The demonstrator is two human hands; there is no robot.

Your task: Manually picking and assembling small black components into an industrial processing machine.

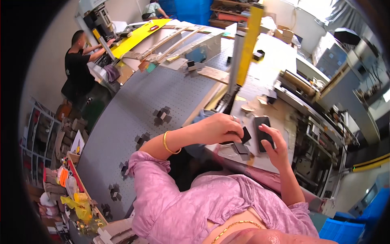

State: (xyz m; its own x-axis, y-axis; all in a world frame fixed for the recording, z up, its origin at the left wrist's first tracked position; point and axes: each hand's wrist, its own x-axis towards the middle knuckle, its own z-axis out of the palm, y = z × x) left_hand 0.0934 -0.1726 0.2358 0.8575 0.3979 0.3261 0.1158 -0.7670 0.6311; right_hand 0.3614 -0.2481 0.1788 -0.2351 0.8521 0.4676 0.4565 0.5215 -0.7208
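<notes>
My left hand [226,128], with a gold bangle on the wrist, has its fingers closed on a dark grey folded card piece [242,149]. Some of the piece is hidden behind the fingers. Close by on the right, a dark rectangular block [262,133] is at the pale worktop [280,156]. My right hand [277,147] is at the block's right side, thumb and fingers apart; the fingertips appear to touch its edge. Several cross-shaped dark card blanks lie in a row on the grey perforated table, the nearest to my left hand being one blank [162,116].
The perforated conveyor table [118,118] stretches to the left and far side. A yellow-and-grey post [248,49] rises beyond my hands. Machinery with a roller [300,82] stands at right. A co-worker in black [78,67] handles a yellow panel [140,38] at the far left.
</notes>
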